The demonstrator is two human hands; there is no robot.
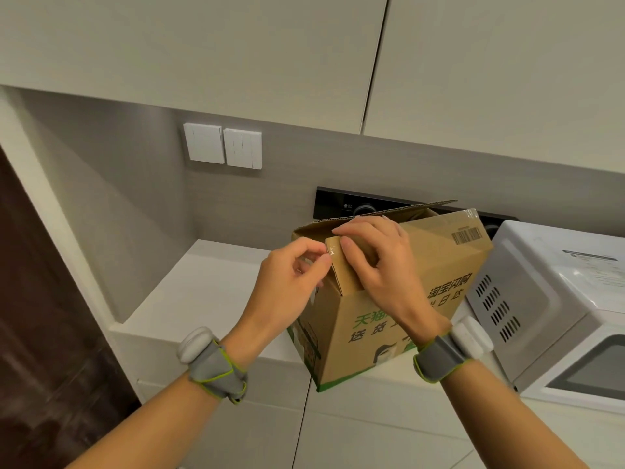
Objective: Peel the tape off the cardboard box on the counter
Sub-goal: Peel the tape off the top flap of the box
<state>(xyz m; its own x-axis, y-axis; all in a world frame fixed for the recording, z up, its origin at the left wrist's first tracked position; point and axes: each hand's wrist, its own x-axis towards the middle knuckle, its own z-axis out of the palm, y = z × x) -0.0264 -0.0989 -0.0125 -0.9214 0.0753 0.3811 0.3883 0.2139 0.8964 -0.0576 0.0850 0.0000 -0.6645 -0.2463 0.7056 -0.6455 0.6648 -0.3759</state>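
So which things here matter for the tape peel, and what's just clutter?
In the job: cardboard box, tape on it, left hand pinching the tape, right hand gripping the box, counter.
Lying about: microwave, wall switches, black wall panel, upper cabinets.

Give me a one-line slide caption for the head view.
Left hand pinches the tape on a cardboard box flap gripped by the right hand, beside a microwave.

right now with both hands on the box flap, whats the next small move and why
Probably draw the left hand back toward you, peeling the clear glossy tape strip off the brown cardboard box. That hand seems to pinch the tape's edge at the raised flap, and the right hand grips that flap, bracing it against the pull.
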